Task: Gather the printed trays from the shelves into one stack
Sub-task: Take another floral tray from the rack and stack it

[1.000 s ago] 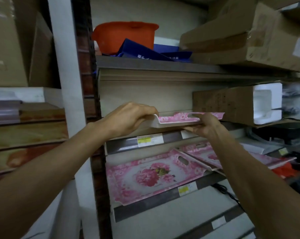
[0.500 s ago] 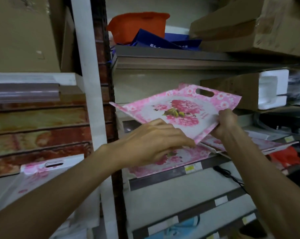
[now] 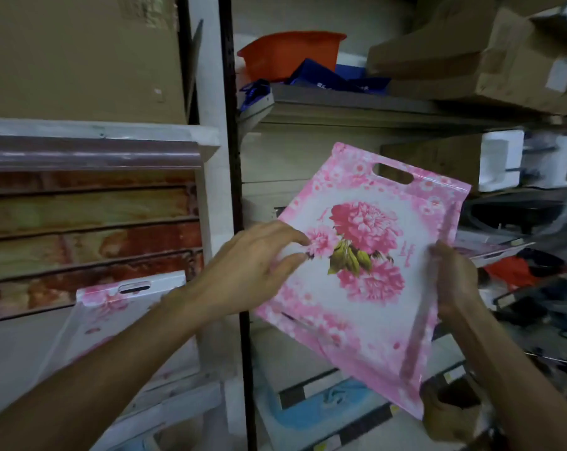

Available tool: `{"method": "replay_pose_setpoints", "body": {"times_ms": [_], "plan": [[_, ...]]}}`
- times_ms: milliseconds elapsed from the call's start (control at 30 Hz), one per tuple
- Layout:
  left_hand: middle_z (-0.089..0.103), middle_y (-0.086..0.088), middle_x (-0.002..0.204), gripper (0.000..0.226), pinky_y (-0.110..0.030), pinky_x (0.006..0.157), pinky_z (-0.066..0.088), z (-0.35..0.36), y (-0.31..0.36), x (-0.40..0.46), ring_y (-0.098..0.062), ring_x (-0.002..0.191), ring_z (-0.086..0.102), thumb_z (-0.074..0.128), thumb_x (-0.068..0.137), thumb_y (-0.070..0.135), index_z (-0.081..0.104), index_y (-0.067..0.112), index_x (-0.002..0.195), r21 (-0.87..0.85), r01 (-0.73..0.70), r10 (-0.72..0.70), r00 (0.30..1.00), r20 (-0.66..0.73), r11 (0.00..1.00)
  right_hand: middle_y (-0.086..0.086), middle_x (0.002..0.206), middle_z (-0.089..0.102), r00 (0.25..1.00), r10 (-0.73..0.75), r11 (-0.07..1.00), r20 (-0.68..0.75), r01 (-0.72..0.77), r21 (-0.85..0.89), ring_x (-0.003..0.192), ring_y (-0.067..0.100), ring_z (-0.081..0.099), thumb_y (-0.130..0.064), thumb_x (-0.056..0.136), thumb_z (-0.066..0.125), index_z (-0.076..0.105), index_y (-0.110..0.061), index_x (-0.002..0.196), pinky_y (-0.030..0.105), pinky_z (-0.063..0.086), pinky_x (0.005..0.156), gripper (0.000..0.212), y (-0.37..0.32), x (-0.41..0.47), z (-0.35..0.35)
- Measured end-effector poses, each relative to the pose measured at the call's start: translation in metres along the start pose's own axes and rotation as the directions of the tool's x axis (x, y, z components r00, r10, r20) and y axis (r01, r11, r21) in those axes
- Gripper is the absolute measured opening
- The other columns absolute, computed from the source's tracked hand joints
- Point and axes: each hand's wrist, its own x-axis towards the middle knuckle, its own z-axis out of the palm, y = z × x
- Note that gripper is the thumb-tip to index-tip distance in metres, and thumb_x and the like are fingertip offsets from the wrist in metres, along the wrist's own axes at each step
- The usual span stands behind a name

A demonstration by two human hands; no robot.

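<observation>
Holding the pink floral tray (image 3: 366, 265) in mid-air, in front of the shelf unit, tilted w/ printed face toward the camera. Long axis runs from the handle slot at upper right down to the lower corner near frame bottom.

Grip state:
- Right hand (image 3: 454, 284): fingers curled round the right long edge, approx. mid-length. This hand carries the load.
- Left hand (image 3: 252, 268): fingers nearly straight, tips resting on the tray's left face/edge, steadying only. No pinch seen.

Key relation: a second printed tray (image 3: 112, 307) w/ the same pink pattern and handle slot leans on the left shelving, below and left of the held tray, well apart from it. The left hand is the nearer hand to that stack position; the right-hand grip sits on the far side. Judgement: next move requires a leftward and downward swing, w/ the held tray's long axis turned to match the leaning tray's slot-up orientation.

Surface and room:
- Black upright post (image 3: 234, 190) stands between the held tray and the leaning tray; clearance req'd when crossing it.
- Tray finish looks glossy, prob. slippery under a one-sided grip.
- Orange tub (image 3: 288, 53) and cardboard boxes (image 3: 490, 56) occupy the shelf above; no interference expected.
- Landing surface under the leaning tray is partly hidden by the left forearm; cannot tell its extent.
</observation>
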Motion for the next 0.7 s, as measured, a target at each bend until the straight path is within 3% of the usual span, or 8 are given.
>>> {"method": "replay_pose_setpoints", "body": {"times_ms": [133, 200, 300, 367, 433, 533, 633, 700], "plan": [[0.053, -0.001, 0.133, 0.044, -0.031, 0.096, 0.043, 0.000, -0.032, -0.040, -0.019, 0.117, 0.053, 0.048, 0.097, 0.044, 0.049, 0.021, 0.135, -0.004, 0.334, -0.334, 0.942, 0.016, 0.943, 0.002, 0.069, 0.045, 0.998, -0.015, 0.999, 0.053, 0.017, -0.047, 0.061, 0.014, 0.042, -0.021, 0.096, 0.051, 0.055, -0.012, 0.076, 0.030, 0.033, 0.058, 0.023, 0.012, -0.038, 0.002], [0.053, -0.003, 0.132, 0.049, -0.028, 0.087, 0.042, 0.001, -0.042, -0.059, -0.017, 0.109, 0.056, 0.049, 0.097, 0.043, 0.045, 0.019, 0.139, -0.153, 0.521, -0.520, 0.853, 0.055, 0.840, 0.004, 0.077, 0.052, 0.996, -0.029, 0.998, 0.084, 0.034, -0.059, 0.072, 0.017, 0.049, -0.024, 0.097, 0.051, 0.058, -0.012, 0.078, 0.033, 0.038, 0.067, 0.024, 0.021, -0.056, 0.007], [0.059, -0.002, 0.126, 0.045, -0.019, 0.072, 0.044, 0.006, -0.054, -0.089, -0.013, 0.101, 0.059, 0.049, 0.097, 0.045, 0.047, 0.023, 0.136, -0.412, 0.668, -0.681, 0.718, 0.141, 0.619, 0.008, 0.088, 0.063, 0.990, -0.024, 0.997, 0.139, 0.034, -0.076, 0.084, 0.025, 0.059, -0.029, 0.095, 0.051, 0.063, -0.011, 0.086, 0.040, 0.046, 0.079, 0.023, 0.035, -0.081, 0.018], [0.063, 0.001, 0.121, 0.036, -0.014, 0.065, 0.047, 0.007, -0.056, -0.109, -0.011, 0.097, 0.062, 0.046, 0.098, 0.045, 0.051, 0.027, 0.129, -0.527, 0.683, -0.708, 0.678, 0.198, 0.506, 0.011, 0.088, 0.064, 0.986, -0.019, 0.995, 0.167, 0.036, -0.098, 0.084, 0.029, 0.060, -0.030, 0.093, 0.052, 0.064, -0.011, 0.085, 0.043, 0.047, 0.078, 0.023, 0.043, -0.094, 0.029], [0.067, 0.005, 0.117, 0.030, -0.017, 0.068, 0.053, 0.008, -0.055, -0.128, -0.006, 0.094, 0.065, 0.043, 0.100, 0.043, 0.055, 0.030, 0.124, -0.550, 0.655, -0.697, 0.696, 0.173, 0.518, 0.010, 0.087, 0.066, 0.979, -0.013, 0.995, 0.206, 0.033, -0.094, 0.082, 0.027, 0.061, -0.029, 0.094, 0.052, 0.064, -0.011, 0.085, 0.040, 0.048, 0.075, 0.024, 0.048, -0.110, 0.042], [0.065, 0.005, 0.121, 0.030, -0.031, 0.091, 0.051, 0.009, -0.063, -0.156, -0.011, 0.102, 0.064, 0.042, 0.102, 0.039, 0.054, 0.027, 0.127, -0.524, 0.660, -0.718, 0.684, 0.125, 0.538, 0.004, 0.080, 0.062, 0.971, -0.007, 0.994, 0.241, 0.034, -0.107, 0.074, 0.021, 0.058, -0.025, 0.097, 0.051, 0.062, -0.012, 0.079, 0.032, 0.044, 0.067, 0.025, 0.051, -0.135, 0.063], [0.064, 0.009, 0.114, 0.023, -0.030, 0.094, 0.046, 0.005, -0.071, -0.185, -0.009, 0.101, 0.061, 0.041, 0.103, 0.035, 0.053, 0.031, 0.123, -0.529, 0.677, -0.747, 0.654, 0.116, 0.512, 0.001, 0.075, 0.057, 0.957, -0.011, 0.991, 0.291, 0.051, -0.127, 0.066, 0.013, 0.053, -0.021, 0.099, 0.047, 0.058, -0.014, 0.076, 0.026, 0.041, 0.055, 0.027, 0.056, -0.157, 0.082], [0.062, 0.020, 0.103, 0.017, -0.020, 0.084, 0.046, -0.001, -0.075, -0.204, 0.000, 0.099, 0.060, 0.042, 0.103, 0.032, 0.055, 0.034, 0.114, -0.542, 0.678, -0.769, 0.633, 0.088, 0.496, -0.001, 0.073, 0.056, 0.948, 0.003, 0.991, 0.318, 0.039, -0.126, 0.063, 0.010, 0.051, -0.019, 0.099, 0.048, 0.057, -0.013, 0.074, 0.021, 0.044, 0.049, 0.027, 0.061, -0.166, 0.095]]}}
